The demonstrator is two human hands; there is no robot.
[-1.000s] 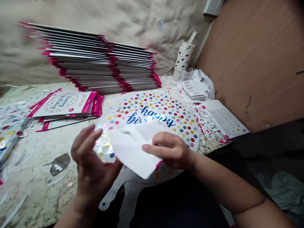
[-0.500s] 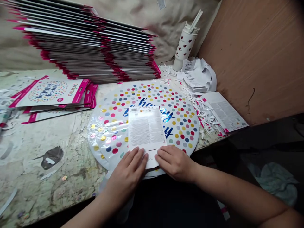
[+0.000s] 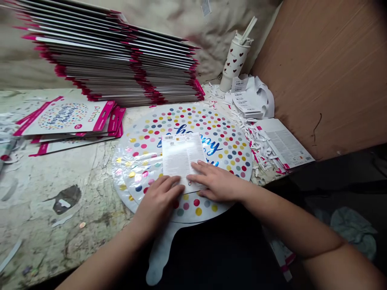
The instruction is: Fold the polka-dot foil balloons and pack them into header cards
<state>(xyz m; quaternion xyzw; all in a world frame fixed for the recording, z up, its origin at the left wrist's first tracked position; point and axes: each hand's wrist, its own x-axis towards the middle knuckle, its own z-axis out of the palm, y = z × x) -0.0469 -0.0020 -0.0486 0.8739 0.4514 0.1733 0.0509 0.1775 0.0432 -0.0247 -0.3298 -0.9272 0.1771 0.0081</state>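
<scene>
A flat round foil balloon (image 3: 232, 133) lies in front of me, white with many coloured dots and shiny blue lettering. Its pale tail (image 3: 157, 257) hangs over the table's front edge. On top rests a white printed card (image 3: 178, 157) with small text and a barcode. My left hand (image 3: 160, 197) lies at the card's lower left corner, fingertips on its surface and the palm over the balloon. With fingers spread, my right hand (image 3: 216, 181) presses on the card's lower right part. Both hands hide portions of the lower card.
A tall stack of pink-edged card packs (image 3: 121, 64) stands at the back. Several "happy birthday" packs (image 3: 66, 117) lie left. At right are a heart-patterned tumbler (image 3: 234, 60), a label strip (image 3: 248, 98), paper scraps (image 3: 263, 143) and another printed card (image 3: 287, 141) beside a brown board (image 3: 317, 72).
My right hand has moved up onto the card's face. The white flap below the card no longer shows, and dots appear there. The balloon's tail has come into view.
</scene>
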